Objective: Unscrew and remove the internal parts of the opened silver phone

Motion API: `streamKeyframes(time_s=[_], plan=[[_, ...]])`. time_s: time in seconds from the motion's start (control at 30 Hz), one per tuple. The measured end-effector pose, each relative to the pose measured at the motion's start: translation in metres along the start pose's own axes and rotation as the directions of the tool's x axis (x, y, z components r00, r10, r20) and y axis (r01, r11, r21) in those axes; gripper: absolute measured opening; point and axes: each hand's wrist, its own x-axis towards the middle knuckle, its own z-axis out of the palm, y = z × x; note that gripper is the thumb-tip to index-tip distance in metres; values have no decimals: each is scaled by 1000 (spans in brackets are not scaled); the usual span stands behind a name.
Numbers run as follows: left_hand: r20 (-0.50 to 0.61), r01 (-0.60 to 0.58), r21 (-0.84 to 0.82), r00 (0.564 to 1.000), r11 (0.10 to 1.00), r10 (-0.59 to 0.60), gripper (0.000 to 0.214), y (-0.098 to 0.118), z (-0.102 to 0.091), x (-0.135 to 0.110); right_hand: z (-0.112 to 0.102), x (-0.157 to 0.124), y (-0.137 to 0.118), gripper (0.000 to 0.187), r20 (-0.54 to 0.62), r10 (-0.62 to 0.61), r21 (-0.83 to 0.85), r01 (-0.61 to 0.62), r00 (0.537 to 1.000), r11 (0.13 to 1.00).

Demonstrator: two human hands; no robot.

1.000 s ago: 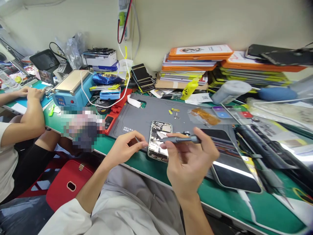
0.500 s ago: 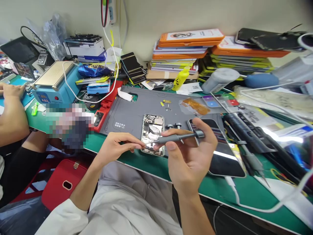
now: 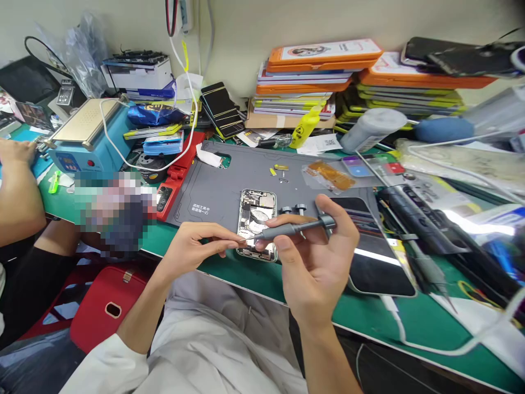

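A grey precision screwdriver (image 3: 287, 231) lies across my right hand (image 3: 318, 262), its fingers closed around the handle and its shaft pointing left. My left hand (image 3: 197, 249) pinches at the screwdriver's thin tip with thumb and forefinger; anything small between those fingertips is hidden. Under the tool is an opened phone (image 3: 258, 210) with its inner parts exposed, lying on a grey work mat (image 3: 221, 189). My right fingers and the screwdriver cover part of its lower half. Behind my right hand stand two small dark knobs (image 3: 301, 209).
Right of my right hand lies a larger phone (image 3: 381, 271) with a white cable (image 3: 396, 317) attached. Small yellow and dark pieces (image 3: 281, 168) rest on the mat. A blue machine (image 3: 96, 148) stands left, near another person's arm (image 3: 18, 186). Stacked orange boxes (image 3: 320, 57) line the wall.
The screwdriver has shifted slightly left, its tip now nearer my left fingertips. My right hand has moved a little left with it. The opened phone stays in place.
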Motion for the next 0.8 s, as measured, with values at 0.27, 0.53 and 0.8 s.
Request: streamKeyframes(time_s=[0.27,0.53,0.8], plan=[[7,1,-52,1000,999,-1,18,1,0,-1,2,-1,-4,54,1,80,75,-79,997,994],[16,-3,-61,1000,998,4,18,3,0,1,1,0,-2,54,17,77,47,-78,997,996],[12,-20,-50,1000,999,20,14,2,0,0,1,0,-1,56,-2,83,-11,-83,997,997]])
